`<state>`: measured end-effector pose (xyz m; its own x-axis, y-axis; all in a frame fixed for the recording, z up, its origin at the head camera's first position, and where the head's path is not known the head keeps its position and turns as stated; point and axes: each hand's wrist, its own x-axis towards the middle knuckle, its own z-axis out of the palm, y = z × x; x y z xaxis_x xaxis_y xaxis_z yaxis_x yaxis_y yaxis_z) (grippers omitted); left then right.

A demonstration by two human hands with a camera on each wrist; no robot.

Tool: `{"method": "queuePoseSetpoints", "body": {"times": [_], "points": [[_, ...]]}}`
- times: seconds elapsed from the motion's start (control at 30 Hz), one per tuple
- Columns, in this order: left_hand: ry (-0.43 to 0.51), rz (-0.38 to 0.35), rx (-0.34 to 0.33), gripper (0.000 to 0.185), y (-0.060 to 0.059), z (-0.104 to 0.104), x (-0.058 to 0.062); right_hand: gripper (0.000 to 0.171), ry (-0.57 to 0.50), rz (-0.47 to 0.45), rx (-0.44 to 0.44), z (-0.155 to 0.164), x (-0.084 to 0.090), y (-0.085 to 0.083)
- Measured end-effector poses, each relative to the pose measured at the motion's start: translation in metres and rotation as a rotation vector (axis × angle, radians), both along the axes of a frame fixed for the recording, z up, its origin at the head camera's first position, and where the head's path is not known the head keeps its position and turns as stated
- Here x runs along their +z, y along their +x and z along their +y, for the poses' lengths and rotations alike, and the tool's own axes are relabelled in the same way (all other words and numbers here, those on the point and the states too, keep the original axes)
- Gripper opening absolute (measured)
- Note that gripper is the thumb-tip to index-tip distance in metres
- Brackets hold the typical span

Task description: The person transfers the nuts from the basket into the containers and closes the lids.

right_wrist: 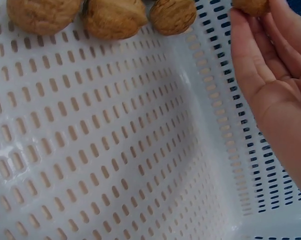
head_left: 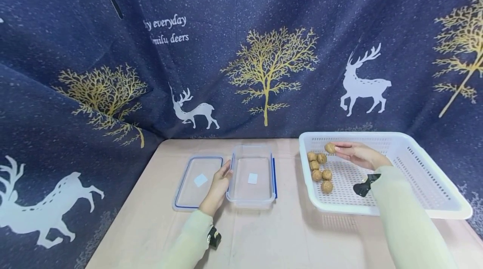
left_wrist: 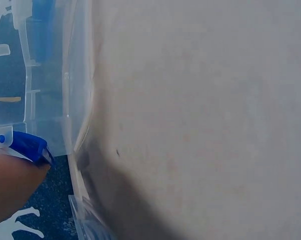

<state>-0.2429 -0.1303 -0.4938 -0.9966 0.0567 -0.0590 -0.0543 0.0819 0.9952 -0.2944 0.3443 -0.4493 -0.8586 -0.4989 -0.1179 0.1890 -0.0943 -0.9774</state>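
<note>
My right hand pinches a walnut at its fingertips, over the left part of a white perforated basket. In the right wrist view, the held walnut is cut off by the top edge. Several more walnuts lie along the basket's left side. My left hand rests against the left side of a clear plastic box, its fingers fairly straight. The left wrist view shows part of that hand beside a blue latch of the box.
A clear lid with a blue seal lies flat left of the box. Pale labels show on the lid and in the box. A pinkish table carries everything, and a dark blue cloth with deer and trees hangs behind it.
</note>
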Motion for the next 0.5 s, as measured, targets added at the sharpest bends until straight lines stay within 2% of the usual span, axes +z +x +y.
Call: {"method": "queuePoseSetpoints", "body": {"times": [0.1,0.17,0.2,0.33,0.43,0.5], "points": [[-0.006,0.001,-0.011,0.051,0.001,-0.001,-0.001,0.039,-0.090,0.005,0.035,-0.001,0.003,0.000],[0.001,-0.004,-0.025,0.051,0.005,0.000,0.006,0.042,-0.131,0.006,0.050,-0.002,0.005,-0.001],[0.007,-0.004,-0.031,0.051,0.007,0.000,0.010,0.040,-0.123,-0.003,0.035,-0.003,0.007,-0.001],[0.021,-0.008,-0.032,0.051,0.006,0.000,0.010,0.037,-0.112,-0.030,-0.022,-0.007,0.014,-0.002],[0.012,0.009,-0.017,0.051,0.001,-0.001,-0.001,0.037,-0.142,-0.050,-0.061,-0.011,0.020,-0.002],[0.008,0.017,-0.006,0.050,0.001,0.000,-0.002,0.037,-0.174,-0.068,-0.091,-0.014,0.024,-0.003]]}}
